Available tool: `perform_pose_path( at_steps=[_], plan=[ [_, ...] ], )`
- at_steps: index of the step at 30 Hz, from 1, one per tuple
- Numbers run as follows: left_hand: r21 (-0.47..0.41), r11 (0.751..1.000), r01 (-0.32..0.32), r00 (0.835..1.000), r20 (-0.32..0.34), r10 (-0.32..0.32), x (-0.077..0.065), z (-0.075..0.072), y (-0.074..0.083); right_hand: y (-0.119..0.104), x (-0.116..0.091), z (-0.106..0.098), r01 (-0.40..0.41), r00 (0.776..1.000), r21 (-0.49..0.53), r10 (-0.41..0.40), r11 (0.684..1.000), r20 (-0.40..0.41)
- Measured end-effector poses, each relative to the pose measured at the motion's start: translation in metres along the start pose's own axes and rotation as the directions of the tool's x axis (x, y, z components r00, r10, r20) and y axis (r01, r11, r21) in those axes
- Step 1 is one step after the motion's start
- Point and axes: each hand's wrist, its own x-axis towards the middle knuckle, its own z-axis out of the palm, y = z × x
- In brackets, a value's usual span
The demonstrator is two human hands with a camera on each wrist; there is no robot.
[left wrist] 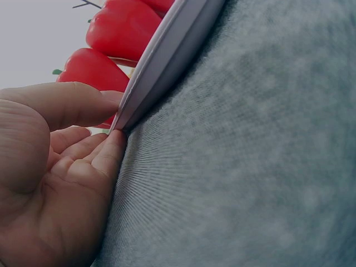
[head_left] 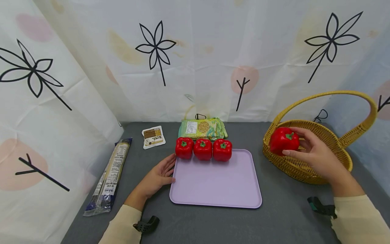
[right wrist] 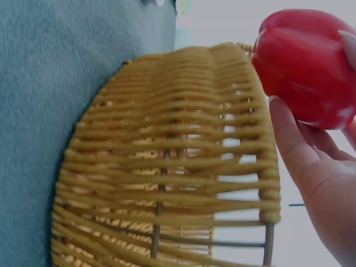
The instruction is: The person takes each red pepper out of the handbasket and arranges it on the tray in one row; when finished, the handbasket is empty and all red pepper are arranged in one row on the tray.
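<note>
My right hand [head_left: 317, 154] grips a red bell pepper [head_left: 284, 140] with a green stem, over the left part of a woven wicker basket [head_left: 304, 178]. In the right wrist view, the pepper [right wrist: 306, 67] is above the basket's rim, with fingers and thumb around it. My left hand [head_left: 158, 176] rests along the left edge of a light purple tray [head_left: 213, 183]. Its fingers are extended, and thumb and fingertips touch the rim [left wrist: 144, 78] in the left wrist view. Three more red bell peppers [head_left: 202, 149] stand in a row along the tray's back edge.
A green and yellow food packet [head_left: 210, 128] lies behind the row of peppers. To its left is a small white and brown sachet [head_left: 153, 137]. A long clear packet with dark ends [head_left: 111, 176] lies at the left. The basket's tall arched handle [head_left: 329, 93] rises at the right.
</note>
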Motion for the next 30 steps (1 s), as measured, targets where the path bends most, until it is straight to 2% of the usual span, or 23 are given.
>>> perform_pose_path(
  at_steps=[9, 13, 21, 30],
  plan=[
    [0.001, 1.000, 0.002, 1.000, 0.003, -0.002, 0.000, 0.000, 0.000, -0.005, 0.002, 0.020, 0.074, 0.996, 0.075, -0.077, 0.994, 0.039],
    [0.004, 1.000, -0.003, 1.000, 0.006, 0.003, 0.000, 0.000, 0.000, -0.009, 0.004, 0.033, 0.079, 0.993, 0.101, -0.087, 0.992, 0.074],
    [0.002, 1.000, 0.000, 1.000, 0.008, 0.000, 0.001, 0.000, 0.001, -0.011, 0.012, 0.058, 0.069, 0.987, 0.087, -0.081, 0.994, 0.136],
    [0.003, 1.000, 0.018, 1.000, -0.004, -0.018, 0.001, 0.001, 0.002, 0.001, 0.028, 0.087, 0.072, 0.975, 0.051, -0.081, 0.996, 0.206]
  ],
)
